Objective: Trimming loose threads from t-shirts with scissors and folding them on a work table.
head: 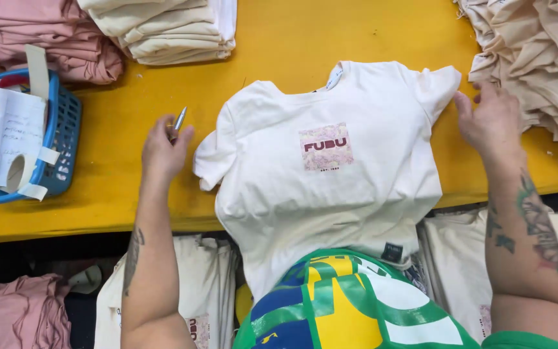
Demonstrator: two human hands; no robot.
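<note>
The left hand [165,150] pinches a small metal tool [179,119], its tip aimed toward one o'clock, just beside the shirt's near sleeve. The right hand [491,121] is open, fingers spread, holding nothing, its fingertips touching the far sleeve at about nine o'clock from the palm.

Between the hands, the white shirt [330,174] lies face up on the yellow table [279,45], its hem draped over the near edge. Its long axis runs from twelve to six o'clock, tilted slightly, with the collar at twelve and the print square upright.

It looks light, soft and limp, so it would sag and crease if lifted by one point; the shoulders or both sleeves seem the best grips.

At nine o'clock stands a blue basket [66,129]; a beige pile [537,58] lies at two o'clock.
</note>
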